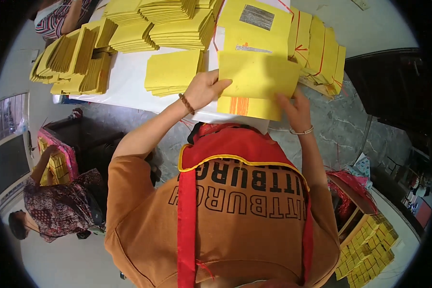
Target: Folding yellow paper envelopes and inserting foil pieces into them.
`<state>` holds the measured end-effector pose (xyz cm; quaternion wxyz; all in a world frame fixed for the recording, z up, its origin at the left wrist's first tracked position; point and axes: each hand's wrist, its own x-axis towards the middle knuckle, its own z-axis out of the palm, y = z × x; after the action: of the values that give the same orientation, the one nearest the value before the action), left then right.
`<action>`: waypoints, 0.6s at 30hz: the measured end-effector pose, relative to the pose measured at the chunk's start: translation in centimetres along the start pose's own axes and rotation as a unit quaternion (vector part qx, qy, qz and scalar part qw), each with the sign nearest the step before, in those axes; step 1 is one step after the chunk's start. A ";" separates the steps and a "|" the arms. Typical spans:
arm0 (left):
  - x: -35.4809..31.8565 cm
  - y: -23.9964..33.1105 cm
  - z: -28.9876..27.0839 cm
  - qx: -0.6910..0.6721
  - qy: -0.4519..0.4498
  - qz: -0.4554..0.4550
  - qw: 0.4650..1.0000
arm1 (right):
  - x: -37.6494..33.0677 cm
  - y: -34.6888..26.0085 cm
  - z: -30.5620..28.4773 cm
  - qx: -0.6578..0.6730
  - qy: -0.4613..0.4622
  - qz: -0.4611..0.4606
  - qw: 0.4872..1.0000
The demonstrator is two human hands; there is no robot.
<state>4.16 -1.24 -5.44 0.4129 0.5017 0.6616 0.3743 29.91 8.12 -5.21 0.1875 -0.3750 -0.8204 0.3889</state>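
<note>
Between my two hands is a folded sheet of yellow joss paper (pixel 259 74), held above the near edge of the white-topped table. My left hand (pixel 204 91) pinches its left edge, thumb on top. At its lower right corner, the fingers of my right hand (pixel 295 109) are closed on it. Beneath lies more yellow paper with an orange striped patch (pixel 239 106). Just beyond is a yellow sheet with a silver-grey foil square (pixel 257 17). A small stack of folded yellow paper (pixel 173 71) rests left of the held sheet, close to my left hand.
Piles of folded yellow paper (pixel 129 36) cover the far left of the table (pixel 129 72). Bundles tied with red string (pixel 317 48) stand to the right. Another person (pixel 62 206) is at a pink-edged box lower left; a striped sleeve (pixel 57 21) shows far left. Yellow bundles (pixel 369 249) are stacked lower right.
</note>
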 end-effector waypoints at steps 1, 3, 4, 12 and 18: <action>0.3 -0.4 0.2 0.000 0.000 0.001 1.000 | 0.5 -0.9 0.8 0.160 0.057 0.042 0.985; 0.8 -0.9 0.4 -0.025 -0.002 -0.050 0.998 | 1.1 -1.3 1.2 0.315 0.112 0.082 0.939; 0.9 -1.1 0.4 -0.025 -0.002 -0.050 0.998 | 1.2 -1.1 1.0 0.290 0.089 0.103 0.947; 1.6 -0.1 0.1 -0.109 -0.009 -0.096 0.989 | 2.2 0.5 2.2 0.260 0.097 0.120 0.953; 1.7 0.0 0.0 -0.106 -0.005 -0.122 0.987 | 2.6 0.6 2.7 0.255 0.141 0.106 0.951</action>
<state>3.91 0.37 -5.77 0.5100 0.3720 0.6724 0.3866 26.90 9.04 -7.34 0.3481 -0.4503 -0.6149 0.5458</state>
